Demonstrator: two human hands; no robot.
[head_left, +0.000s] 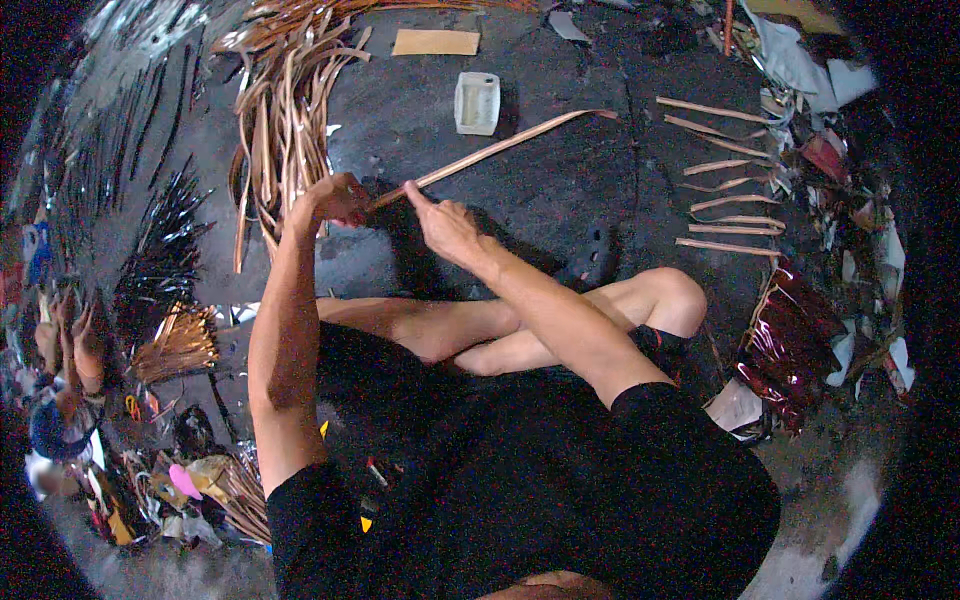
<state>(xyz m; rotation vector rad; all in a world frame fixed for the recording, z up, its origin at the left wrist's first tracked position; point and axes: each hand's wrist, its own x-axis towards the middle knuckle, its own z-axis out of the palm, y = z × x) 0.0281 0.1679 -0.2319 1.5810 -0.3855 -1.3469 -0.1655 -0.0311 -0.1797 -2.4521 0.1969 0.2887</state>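
Observation:
A long, flat light-brown strip [505, 145] slants across in front of me, its far end bent and darker at the upper right. My left hand [340, 200] is closed round its near end, the fingers curled and partly in shadow. On the strip just beside it is my right hand [450, 230], index finger stretched along the strip and the other fingers bent in. How the right fingertips meet the strip is partly hidden. Past my left hand lies a thick bundle of similar brown strips [285, 130].
A small white open box [478, 105] and a tan rectangular piece [436, 42] lie ahead. Several short strips [730, 203] are in a row at right, beside a dark red glossy sheet [790, 335] and scraps. Dark strands [165, 235] and a brown bundle [180, 343] lie left, near another person [70, 350].

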